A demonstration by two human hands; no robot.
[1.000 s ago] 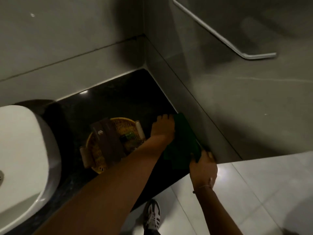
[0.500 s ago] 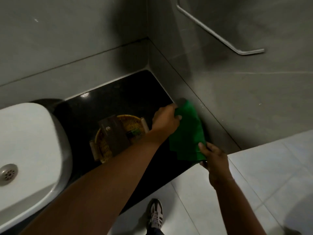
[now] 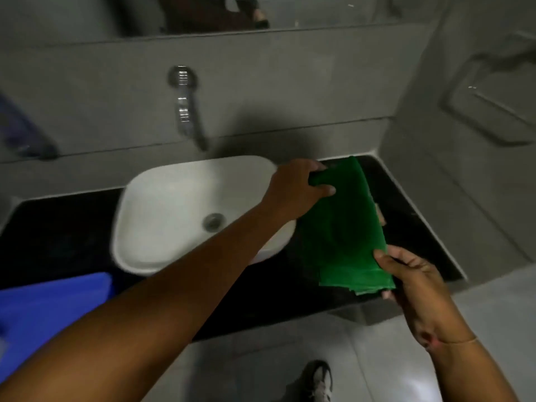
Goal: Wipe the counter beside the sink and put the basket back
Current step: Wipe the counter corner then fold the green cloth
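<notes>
While a green cloth is stretched between both hands above the black counter, the white sink beside it is seen to hold nothing but a round metal drain at its bottom. The cloth's far end is gripped by the left hand, whose fingers are curled closed around the bunched fabric. The near corner is pinched by the right hand, thumb on top and fingers closed beneath. The cloth looks thin and smooth, folded into a long rectangle with layered edges at its near end. Only a small tan sliver is seen past the cloth's right edge; whether it belongs to the basket cannot be told. The sink is a rounded-square basin of glossy white, set on the dark, polished counter. A chrome faucet is mounted on the grey tiled wall. A blue plastic object is seen at the left edge. A shoe is seen on the pale tiled floor. No writing can be read.
</notes>
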